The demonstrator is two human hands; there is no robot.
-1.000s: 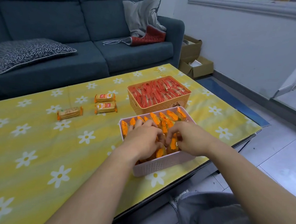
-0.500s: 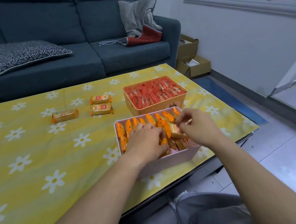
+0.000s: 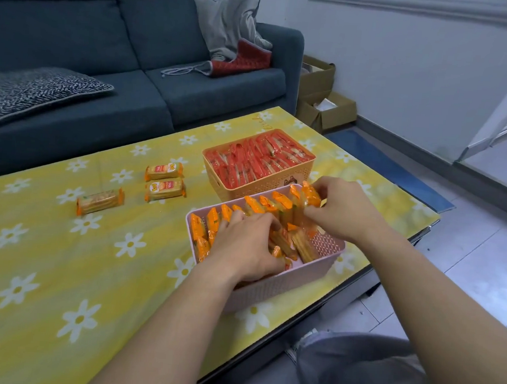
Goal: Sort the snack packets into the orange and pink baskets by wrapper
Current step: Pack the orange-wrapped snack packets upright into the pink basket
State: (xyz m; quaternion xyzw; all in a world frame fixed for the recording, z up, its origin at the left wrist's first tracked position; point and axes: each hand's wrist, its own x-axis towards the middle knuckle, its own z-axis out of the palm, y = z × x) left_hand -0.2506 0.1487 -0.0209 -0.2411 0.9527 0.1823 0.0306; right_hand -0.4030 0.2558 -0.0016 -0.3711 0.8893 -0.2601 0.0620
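A pink plastic basket with a woven pattern sits at the near right edge of the worktop, which is covered in a yellow cloth with white daisies. It holds a row of upright biscuit packets in clear wrappers with bright orange ends. Some packets lie loose on its floor.

The right hand has its grip closed, pinching the far-right orange-ended packet at the basket's far corner. The left hand lies inside the basket on the packets with its fingers bent down among them; whether its grip has hold of one cannot be told.

Touching the pink basket's far side, an orange plastic basket is packed with red-wrapped packets. Three orange-ended packets lie flat on the cloth to the left: two side by side and one further left.
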